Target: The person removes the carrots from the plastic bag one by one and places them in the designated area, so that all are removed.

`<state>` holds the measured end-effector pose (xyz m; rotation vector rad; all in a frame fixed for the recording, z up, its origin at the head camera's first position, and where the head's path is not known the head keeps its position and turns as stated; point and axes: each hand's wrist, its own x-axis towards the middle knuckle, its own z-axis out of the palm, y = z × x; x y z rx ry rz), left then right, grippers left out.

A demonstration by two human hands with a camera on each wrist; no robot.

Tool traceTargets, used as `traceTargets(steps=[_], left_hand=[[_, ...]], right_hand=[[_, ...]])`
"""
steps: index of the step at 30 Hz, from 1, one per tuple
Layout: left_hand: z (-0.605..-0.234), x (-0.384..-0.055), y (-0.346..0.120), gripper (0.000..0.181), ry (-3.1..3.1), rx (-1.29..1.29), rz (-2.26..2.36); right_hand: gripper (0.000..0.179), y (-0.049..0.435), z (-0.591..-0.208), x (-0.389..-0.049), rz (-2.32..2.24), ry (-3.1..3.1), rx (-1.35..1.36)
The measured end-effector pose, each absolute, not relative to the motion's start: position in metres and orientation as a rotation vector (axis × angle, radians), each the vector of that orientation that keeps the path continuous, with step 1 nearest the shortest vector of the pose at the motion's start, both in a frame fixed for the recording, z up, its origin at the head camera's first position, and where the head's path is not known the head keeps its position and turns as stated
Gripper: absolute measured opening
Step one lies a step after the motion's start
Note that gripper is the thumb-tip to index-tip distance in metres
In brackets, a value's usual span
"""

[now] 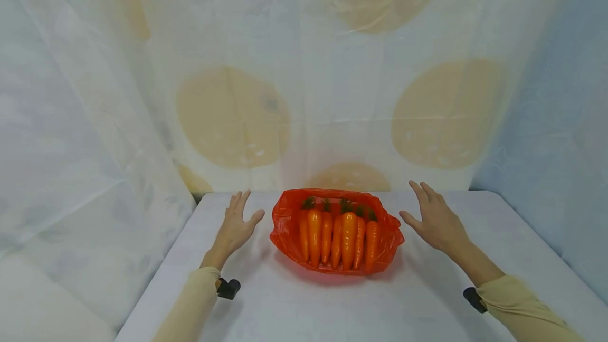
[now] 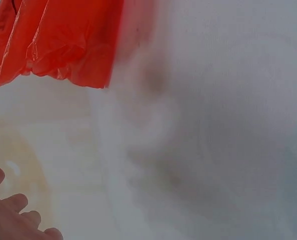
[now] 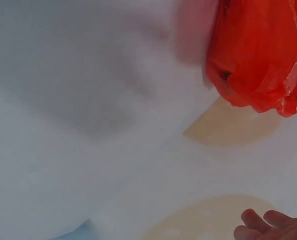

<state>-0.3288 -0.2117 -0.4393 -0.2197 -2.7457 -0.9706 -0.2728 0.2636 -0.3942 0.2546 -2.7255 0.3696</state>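
A red plastic bag (image 1: 294, 249) lies on the table with its mouth spread wide. Several orange carrots (image 1: 349, 239) with short green tops sit side by side inside it. To the bag's left, my left hand (image 1: 236, 227) is held with fingers spread, apart from the bag and touching nothing. On the other side my right hand (image 1: 436, 221) is likewise spread, a short gap from the bag's edge. Both wrist views show a side of the red bag (image 2: 73, 45) near the top and only fingertips of each hand at a lower corner.
The white table (image 1: 332, 310) runs back to a pale curtain (image 1: 332, 83) with large yellow circles. More curtain (image 1: 560, 136) hangs along the right side, and another sheet (image 1: 71, 162) on the left. A dark wrist device (image 1: 228, 288) sits on the left wrist.
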Motion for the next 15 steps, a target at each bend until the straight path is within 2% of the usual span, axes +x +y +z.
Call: traceTargets(steps=[15], left_hand=[[-0.459, -0.328, -0.198, 0.084, -2.667, -0.235, -1.337]], right_hand=[[0.074, 0.219, -0.392, -0.271, 0.627, -2.636, 0.330]])
